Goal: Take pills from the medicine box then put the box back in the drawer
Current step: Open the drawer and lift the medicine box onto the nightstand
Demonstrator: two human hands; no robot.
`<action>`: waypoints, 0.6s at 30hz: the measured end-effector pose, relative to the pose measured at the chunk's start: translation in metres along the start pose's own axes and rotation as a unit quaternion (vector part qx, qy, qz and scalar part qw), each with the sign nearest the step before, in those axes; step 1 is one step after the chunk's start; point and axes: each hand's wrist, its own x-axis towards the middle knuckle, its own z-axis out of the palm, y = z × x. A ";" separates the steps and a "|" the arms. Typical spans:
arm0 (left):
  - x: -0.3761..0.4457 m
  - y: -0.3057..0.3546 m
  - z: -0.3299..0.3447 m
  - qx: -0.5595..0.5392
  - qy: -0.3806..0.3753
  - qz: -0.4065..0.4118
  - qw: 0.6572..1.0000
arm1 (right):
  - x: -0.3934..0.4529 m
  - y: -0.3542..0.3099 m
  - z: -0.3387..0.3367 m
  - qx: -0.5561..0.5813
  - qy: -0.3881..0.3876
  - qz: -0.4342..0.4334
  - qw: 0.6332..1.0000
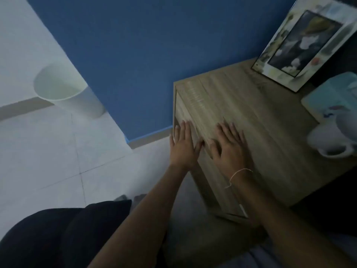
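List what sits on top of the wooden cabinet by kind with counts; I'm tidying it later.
Picture frame: 1
White mug: 1
Light blue box: 1
Total: 3
The medicine box is not in view.

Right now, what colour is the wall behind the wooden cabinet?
Blue: the wall shows best in the head view.
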 end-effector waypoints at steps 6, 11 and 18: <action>0.018 -0.002 0.012 -0.049 -0.009 -0.012 0.999 | 0.002 0.003 0.005 0.000 0.024 -0.010 1.000; 0.023 0.003 0.012 -0.074 0.001 -0.014 0.997 | 0.003 0.007 0.010 -0.008 0.029 -0.013 0.999; 0.006 -0.004 -0.007 -0.045 0.060 0.005 0.997 | 0.003 0.007 0.009 -0.012 0.023 -0.004 1.000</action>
